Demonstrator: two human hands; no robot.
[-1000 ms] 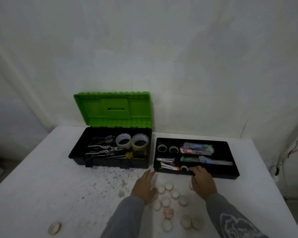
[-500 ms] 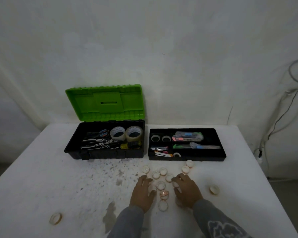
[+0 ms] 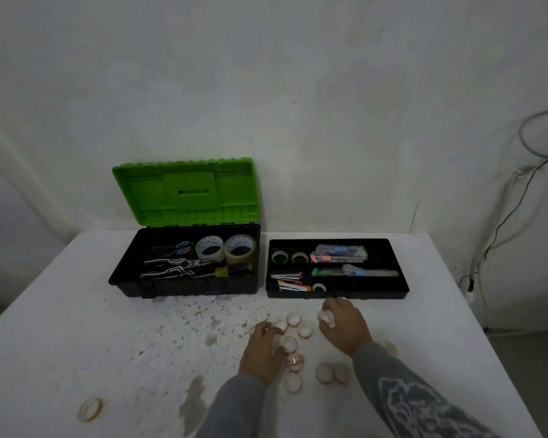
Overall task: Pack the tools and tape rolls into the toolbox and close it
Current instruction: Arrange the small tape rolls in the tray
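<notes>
standing open at the back edge of the table [image 3: 76, 311], the toolbox [image 3: 184, 286] has its lid [image 3: 184, 191] up; tray [image 3: 337, 294] just beside its right end; small rolls [image 3: 293, 382] scattered toward the front edge; right hand [image 3: 345, 327] clutches a few rolls before the tray; left hand [image 3: 261, 352] rests among them, fingers loose; hands apart

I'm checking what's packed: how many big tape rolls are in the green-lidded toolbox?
2, side by side at the back right of the toolbox: left roll, right roll. Others could lie hidden under the pliers.
</notes>
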